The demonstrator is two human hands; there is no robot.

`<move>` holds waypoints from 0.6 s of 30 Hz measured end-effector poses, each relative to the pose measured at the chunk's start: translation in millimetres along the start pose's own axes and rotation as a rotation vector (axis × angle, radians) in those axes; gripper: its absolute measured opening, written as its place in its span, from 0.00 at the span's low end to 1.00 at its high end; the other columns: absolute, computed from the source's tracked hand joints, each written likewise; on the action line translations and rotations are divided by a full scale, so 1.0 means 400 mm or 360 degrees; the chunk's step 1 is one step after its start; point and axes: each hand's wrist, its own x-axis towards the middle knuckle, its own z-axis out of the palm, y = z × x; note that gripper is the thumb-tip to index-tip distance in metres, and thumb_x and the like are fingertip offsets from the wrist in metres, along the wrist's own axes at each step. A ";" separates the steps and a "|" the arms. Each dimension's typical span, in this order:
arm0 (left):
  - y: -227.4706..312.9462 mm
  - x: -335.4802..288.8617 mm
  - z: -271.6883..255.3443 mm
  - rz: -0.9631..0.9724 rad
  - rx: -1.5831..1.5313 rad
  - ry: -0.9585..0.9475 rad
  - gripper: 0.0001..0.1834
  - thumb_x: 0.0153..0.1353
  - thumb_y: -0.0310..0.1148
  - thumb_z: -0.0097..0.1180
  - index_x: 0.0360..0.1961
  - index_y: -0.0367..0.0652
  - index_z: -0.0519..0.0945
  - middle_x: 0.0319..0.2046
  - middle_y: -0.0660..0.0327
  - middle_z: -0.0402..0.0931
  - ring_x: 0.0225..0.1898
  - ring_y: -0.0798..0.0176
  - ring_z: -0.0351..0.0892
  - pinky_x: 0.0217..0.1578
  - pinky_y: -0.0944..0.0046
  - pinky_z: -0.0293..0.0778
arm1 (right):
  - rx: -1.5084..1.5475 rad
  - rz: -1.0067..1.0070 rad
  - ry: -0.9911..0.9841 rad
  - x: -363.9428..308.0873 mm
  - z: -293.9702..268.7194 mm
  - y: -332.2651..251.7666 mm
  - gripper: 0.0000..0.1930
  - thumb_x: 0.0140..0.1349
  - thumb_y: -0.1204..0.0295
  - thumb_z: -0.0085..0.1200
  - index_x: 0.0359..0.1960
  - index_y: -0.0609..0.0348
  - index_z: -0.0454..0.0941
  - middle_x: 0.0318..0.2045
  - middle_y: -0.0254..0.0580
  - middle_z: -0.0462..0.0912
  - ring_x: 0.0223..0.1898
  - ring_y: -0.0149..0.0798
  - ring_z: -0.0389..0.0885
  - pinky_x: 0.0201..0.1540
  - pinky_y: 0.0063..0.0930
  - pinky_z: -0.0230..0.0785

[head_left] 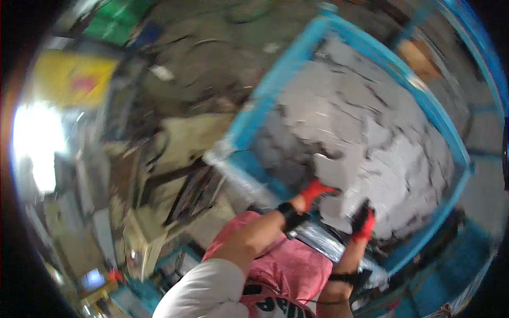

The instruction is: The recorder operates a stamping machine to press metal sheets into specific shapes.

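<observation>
My left hand (315, 194), in a red glove with a black wrist band, reaches over the near side of a large blue bin (275, 87). Its fingers are stretched apart beside a pale grey, slab-like piece (342, 195). On that piece's right side is my right hand (363, 221), in a red and black glove, fingers pointing forward. Motion blur hides whether either hand touches the piece, and neither visibly grips it. Cracked grey slabs and crumbly grey material (389, 164) fill much of the bin; what they are made of cannot be told.
Clear plastic wrap (318, 241) covers part of the bin's near rim, close to my body. To the left lie wooden boards and a pale wooden frame (143, 233). A yellow panel (74, 77) stands at the far left, and a brown piece (419, 59) lies beyond the far rim.
</observation>
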 end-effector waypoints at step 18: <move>0.604 -0.366 -0.336 -0.1009 -0.1687 0.0771 0.19 0.43 0.30 0.64 0.38 0.36 0.77 0.32 0.61 0.77 0.32 0.68 0.76 0.34 0.67 0.73 | -0.0954 -0.0309 -0.0073 -0.676 0.491 -0.087 0.15 0.60 0.59 0.45 0.19 0.52 0.70 0.12 0.24 0.62 0.14 0.24 0.58 0.17 0.22 0.48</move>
